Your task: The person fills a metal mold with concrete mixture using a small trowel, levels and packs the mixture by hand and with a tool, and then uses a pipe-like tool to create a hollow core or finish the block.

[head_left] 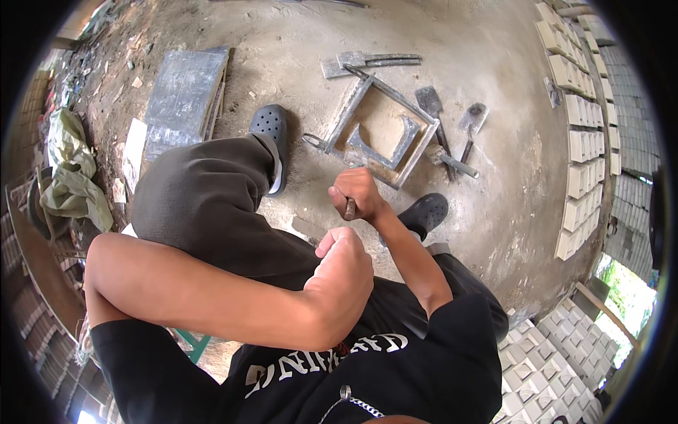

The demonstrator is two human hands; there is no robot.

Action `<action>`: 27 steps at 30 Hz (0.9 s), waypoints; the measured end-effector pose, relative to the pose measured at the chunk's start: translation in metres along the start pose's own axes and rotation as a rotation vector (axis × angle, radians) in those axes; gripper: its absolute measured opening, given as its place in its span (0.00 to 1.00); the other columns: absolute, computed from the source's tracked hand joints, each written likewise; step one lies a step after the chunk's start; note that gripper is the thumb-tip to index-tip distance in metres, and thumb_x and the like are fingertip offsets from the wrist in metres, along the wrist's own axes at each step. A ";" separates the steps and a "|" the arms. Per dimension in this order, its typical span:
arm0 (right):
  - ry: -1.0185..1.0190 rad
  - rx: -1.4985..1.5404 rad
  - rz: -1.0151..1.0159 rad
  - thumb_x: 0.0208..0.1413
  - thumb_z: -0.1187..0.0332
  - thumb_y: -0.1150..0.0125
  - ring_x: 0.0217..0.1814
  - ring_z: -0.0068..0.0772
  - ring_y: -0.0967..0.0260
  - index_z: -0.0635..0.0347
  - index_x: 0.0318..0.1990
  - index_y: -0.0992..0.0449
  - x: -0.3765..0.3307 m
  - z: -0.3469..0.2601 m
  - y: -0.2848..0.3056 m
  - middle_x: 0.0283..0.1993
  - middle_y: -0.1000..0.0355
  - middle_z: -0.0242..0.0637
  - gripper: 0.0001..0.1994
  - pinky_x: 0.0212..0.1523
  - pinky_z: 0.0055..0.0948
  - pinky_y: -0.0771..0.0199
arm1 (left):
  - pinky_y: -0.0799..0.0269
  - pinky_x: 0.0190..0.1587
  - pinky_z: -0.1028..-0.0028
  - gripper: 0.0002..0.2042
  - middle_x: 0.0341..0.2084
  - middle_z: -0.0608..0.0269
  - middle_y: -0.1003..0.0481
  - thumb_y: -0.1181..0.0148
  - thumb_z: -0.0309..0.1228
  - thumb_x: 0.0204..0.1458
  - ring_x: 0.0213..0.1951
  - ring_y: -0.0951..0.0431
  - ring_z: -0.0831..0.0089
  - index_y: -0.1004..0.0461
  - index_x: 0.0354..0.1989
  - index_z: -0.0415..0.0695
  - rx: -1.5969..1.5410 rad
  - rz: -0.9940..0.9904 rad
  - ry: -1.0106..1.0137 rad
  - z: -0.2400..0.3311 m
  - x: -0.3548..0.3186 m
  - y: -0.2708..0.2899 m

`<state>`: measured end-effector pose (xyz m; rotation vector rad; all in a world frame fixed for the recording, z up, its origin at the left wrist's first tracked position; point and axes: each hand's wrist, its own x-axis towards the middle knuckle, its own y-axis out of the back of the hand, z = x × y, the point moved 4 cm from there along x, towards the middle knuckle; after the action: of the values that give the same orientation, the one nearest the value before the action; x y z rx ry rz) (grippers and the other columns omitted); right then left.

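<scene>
My right hand (358,192) grips a short dark tool handle (349,209) just in front of a square metal mould frame (381,127) lying on the concrete floor, with curved metal inserts inside it. My left hand (344,272) is curled into a fist with nothing in it, close to my chest and just below the right hand. I am squatting in dark trousers; one black clog (272,134) is left of the frame and the other clog (424,212) is right of my right hand.
Trowels (452,134) lie right of the frame and flat metal pieces (367,62) behind it. A grey slab (183,95) leans at the left. Rows of pale cast blocks (583,141) line the right side, with more blocks (551,360) at lower right. Crumpled green cloth (67,177) lies far left.
</scene>
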<state>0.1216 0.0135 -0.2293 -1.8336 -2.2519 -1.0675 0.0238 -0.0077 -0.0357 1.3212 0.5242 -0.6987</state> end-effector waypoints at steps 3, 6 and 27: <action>0.018 -0.045 0.048 0.46 0.76 0.43 0.14 0.40 0.37 0.58 0.15 0.37 -0.013 0.016 -0.002 0.14 0.39 0.37 0.12 0.17 0.38 0.37 | 0.38 0.38 0.69 0.08 0.27 0.69 0.28 0.42 0.31 0.47 0.35 0.26 0.71 0.22 0.35 0.44 0.024 0.040 0.043 0.004 0.002 -0.003; -0.084 -0.086 0.090 0.46 0.75 0.43 0.14 0.41 0.39 0.58 0.14 0.38 -0.034 0.047 -0.017 0.13 0.39 0.37 0.13 0.16 0.38 0.38 | 0.38 0.38 0.71 0.07 0.26 0.70 0.28 0.41 0.32 0.47 0.35 0.26 0.73 0.23 0.33 0.45 -0.005 0.030 0.023 0.001 0.008 -0.006; -0.031 -0.032 0.161 0.40 0.71 0.39 0.18 0.37 0.31 0.49 0.17 0.32 -0.018 0.049 -0.016 0.17 0.31 0.30 0.08 0.19 0.34 0.32 | 0.37 0.39 0.72 0.14 0.25 0.70 0.25 0.36 0.45 0.47 0.34 0.25 0.74 0.26 0.31 0.48 -0.011 0.094 0.035 0.001 0.017 -0.013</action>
<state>0.1308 0.0234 -0.2819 -2.0174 -2.0713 -1.0604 0.0260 -0.0123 -0.0566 1.3410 0.4904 -0.5951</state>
